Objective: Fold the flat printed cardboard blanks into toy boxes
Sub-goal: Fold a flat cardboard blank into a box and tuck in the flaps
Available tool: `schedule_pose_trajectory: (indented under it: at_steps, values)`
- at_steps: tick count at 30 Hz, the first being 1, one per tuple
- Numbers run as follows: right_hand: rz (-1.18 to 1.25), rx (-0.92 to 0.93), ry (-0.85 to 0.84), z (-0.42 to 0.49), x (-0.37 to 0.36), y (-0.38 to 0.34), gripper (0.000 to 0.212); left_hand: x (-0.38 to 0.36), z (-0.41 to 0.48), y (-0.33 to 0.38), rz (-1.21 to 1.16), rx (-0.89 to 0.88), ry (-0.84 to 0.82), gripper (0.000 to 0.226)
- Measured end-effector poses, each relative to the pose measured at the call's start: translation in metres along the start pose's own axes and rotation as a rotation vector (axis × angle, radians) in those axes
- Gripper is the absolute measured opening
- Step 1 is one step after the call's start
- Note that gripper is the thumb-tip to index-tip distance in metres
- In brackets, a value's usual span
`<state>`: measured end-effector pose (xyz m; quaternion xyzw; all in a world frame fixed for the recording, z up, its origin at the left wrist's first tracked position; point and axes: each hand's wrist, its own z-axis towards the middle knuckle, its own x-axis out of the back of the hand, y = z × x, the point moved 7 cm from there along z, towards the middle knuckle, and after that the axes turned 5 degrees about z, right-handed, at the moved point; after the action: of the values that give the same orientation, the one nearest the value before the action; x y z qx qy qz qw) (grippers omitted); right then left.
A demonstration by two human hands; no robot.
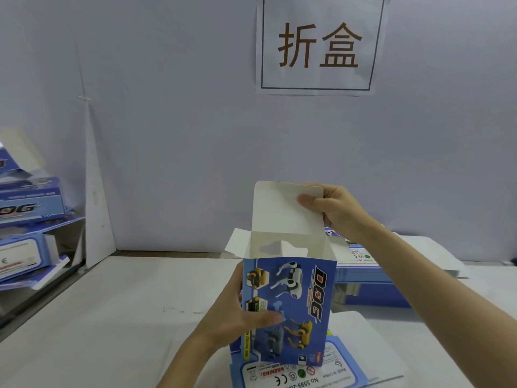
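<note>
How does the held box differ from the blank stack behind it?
The box stands upright and opened, top flap raised; the blank stack lies flat on the table. The left hand grips the box, the right hand pinches its flap; no hand holds the blank stack. Both are printed blue.

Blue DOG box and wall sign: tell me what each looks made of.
Blue DOG box: thin paperboard, seemingly; colour-printed outside, plain matt white inside, and its top flap bends at a crease where the right hand pinches it. Wall sign: probably plain paper; a matt white sheet lying flat, with printed characters.
</note>
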<state>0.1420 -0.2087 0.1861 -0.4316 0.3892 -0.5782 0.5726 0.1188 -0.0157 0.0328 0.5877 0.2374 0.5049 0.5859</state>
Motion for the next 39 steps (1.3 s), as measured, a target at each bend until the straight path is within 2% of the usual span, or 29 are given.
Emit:
schedule_pose_trajectory:
  at_steps: [3, 6, 7, 8, 10, 11, 13, 18, 23, 25, 28, 30, 32, 35, 37, 39]
  values:
    - [0.016, 0.04, -0.033, -0.004, -0.001, -0.008, 0.015, -0.001, 0.001, -0.001, -0.02, 0.005, 0.005, 0.078]
    - [-0.062, -0.048, -0.099, -0.006, -0.011, -0.015, 0.04, 0.001, 0.003, -0.004, -0.044, 0.018, 0.023, 0.086]
    - [-0.134, -0.058, -0.113, -0.006, -0.014, -0.017, 0.043, 0.0, 0.003, -0.004, -0.047, 0.014, 0.025, 0.088]
    - [-0.193, -0.041, -0.114, -0.007, -0.019, -0.02, 0.038, 0.001, 0.003, -0.004, -0.047, 0.008, 0.025, 0.088]
    - [-0.306, 0.101, -0.027, -0.006, -0.021, -0.034, 0.013, 0.0, 0.003, -0.003, -0.051, 0.0, 0.023, 0.088]
    - [-0.352, 0.198, 0.013, -0.006, -0.022, -0.042, 0.013, 0.0, 0.003, -0.003, -0.053, 0.001, 0.025, 0.088]
    - [-0.387, 0.318, 0.028, -0.008, -0.025, -0.05, 0.027, 0.0, 0.003, -0.005, -0.06, 0.007, 0.027, 0.088]
    - [-0.438, 0.289, 0.028, -0.008, -0.023, -0.05, 0.032, -0.001, 0.004, -0.004, -0.032, 0.001, 0.019, 0.09]
    - [-0.444, 0.386, 0.032, -0.015, -0.034, -0.055, 0.032, -0.003, 0.005, -0.003, -0.114, -0.023, -0.007, 0.086]
    - [-0.433, 0.349, -0.034, -0.016, -0.038, -0.055, 0.027, -0.005, 0.005, -0.002, -0.134, -0.024, -0.012, 0.085]
    - [-0.339, 0.157, -0.142, -0.019, -0.038, -0.052, 0.006, -0.005, 0.004, -0.002, -0.132, -0.018, -0.001, 0.085]
    - [-0.299, 0.077, -0.142, -0.019, -0.034, -0.047, 0.023, -0.006, 0.004, -0.003, -0.128, -0.027, -0.003, 0.084]
    - [-0.308, 0.027, -0.126, -0.016, -0.032, -0.043, 0.024, -0.006, 0.003, -0.003, -0.126, -0.029, 0.004, 0.085]
    - [-0.319, -0.153, -0.154, -0.015, -0.033, -0.037, 0.032, -0.005, 0.004, -0.003, -0.124, -0.025, 0.006, 0.083]
    - [-0.367, -0.165, -0.192, -0.014, -0.036, -0.038, 0.021, -0.006, 0.004, -0.004, -0.129, -0.015, 0.001, 0.083]
    - [-0.401, -0.076, -0.158, -0.014, -0.037, -0.043, 0.015, -0.005, 0.004, -0.004, -0.127, -0.009, 0.009, 0.085]
